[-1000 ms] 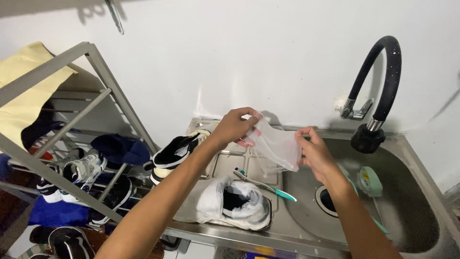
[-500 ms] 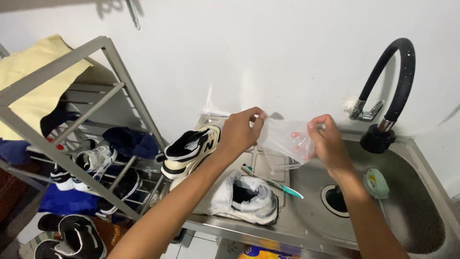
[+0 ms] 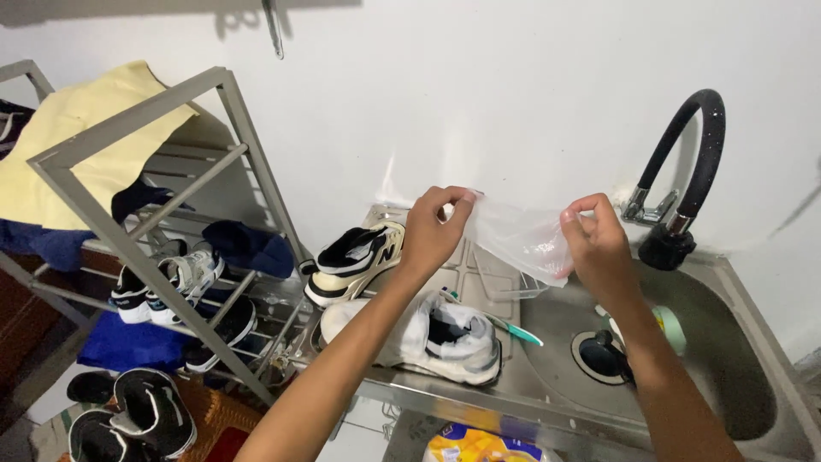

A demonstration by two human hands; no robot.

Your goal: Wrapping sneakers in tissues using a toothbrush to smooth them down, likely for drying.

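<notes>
A thin clear plastic bag is stretched between my two hands above the steel drainboard. My left hand pinches its left edge and my right hand pinches its right edge. Below my left arm a white and grey sneaker lies on the drainboard. A cream and black sneaker rests behind it, toward the wall. A teal-handled toothbrush lies beside the white sneaker.
The steel sink with a drain and a black curved tap is at the right. A grey metal rack with shoes and cloths stands at the left. A yellow packet sits below the counter's edge.
Both hands have spread the bag wider and lifted it a little. The view has shifted so the sink and shoes sit lower and further right.
</notes>
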